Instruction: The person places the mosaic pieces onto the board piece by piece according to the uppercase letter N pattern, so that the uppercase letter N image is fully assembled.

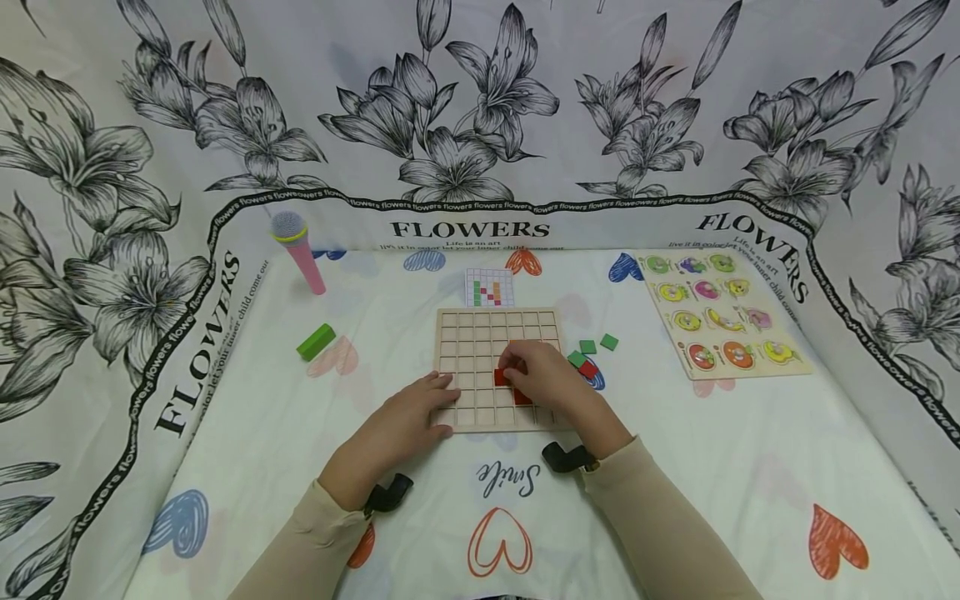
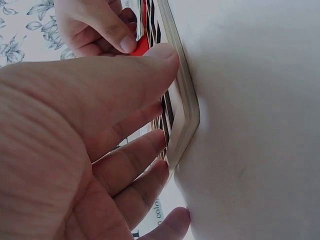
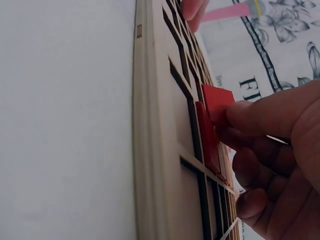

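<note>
A wooden grid board (image 1: 464,354) lies in the middle of the table. Along its left edge rests my left hand (image 1: 405,417), fingers lightly spread; the left wrist view has the thumb and fingertips against the frame near a corner. Over the board's right half, my right hand (image 1: 551,375) pinches a red square tile (image 3: 218,101) between thumb and fingers, close over the grid. Another red tile (image 3: 208,142) sits in the grid right beside it. Part of the board's right side is hidden under the right hand.
Right of the board lie several green tiles (image 1: 609,342) and a loose red tile (image 1: 588,369). A coloured pattern card (image 1: 489,288) touches the board's far side. Farther left are a green block (image 1: 316,342) and a pink toy microphone (image 1: 306,262); a fruit puzzle board (image 1: 720,321) lies at right.
</note>
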A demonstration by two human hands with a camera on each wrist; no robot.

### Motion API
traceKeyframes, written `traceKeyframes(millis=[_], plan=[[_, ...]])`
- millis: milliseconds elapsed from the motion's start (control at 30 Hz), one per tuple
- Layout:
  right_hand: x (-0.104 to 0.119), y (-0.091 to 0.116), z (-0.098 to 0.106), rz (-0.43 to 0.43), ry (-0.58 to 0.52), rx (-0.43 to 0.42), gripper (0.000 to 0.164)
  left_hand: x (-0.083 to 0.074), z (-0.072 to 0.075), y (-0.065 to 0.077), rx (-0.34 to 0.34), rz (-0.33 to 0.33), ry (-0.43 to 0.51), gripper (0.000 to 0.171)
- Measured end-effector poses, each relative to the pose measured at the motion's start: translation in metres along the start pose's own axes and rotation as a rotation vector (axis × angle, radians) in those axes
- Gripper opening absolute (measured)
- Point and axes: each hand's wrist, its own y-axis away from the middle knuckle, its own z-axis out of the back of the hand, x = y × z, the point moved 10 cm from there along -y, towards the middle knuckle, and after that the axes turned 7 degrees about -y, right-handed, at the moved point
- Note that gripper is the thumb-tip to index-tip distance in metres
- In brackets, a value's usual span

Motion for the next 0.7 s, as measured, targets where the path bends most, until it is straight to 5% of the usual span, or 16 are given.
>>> traceKeyframes(millis=[700], plan=[[0.0041,0.0032,-0.0045,0.084,0.111,0.0,0.007,-0.0033,0.0033,0.0005,-0.002,-0.018,0.003,0.056]])
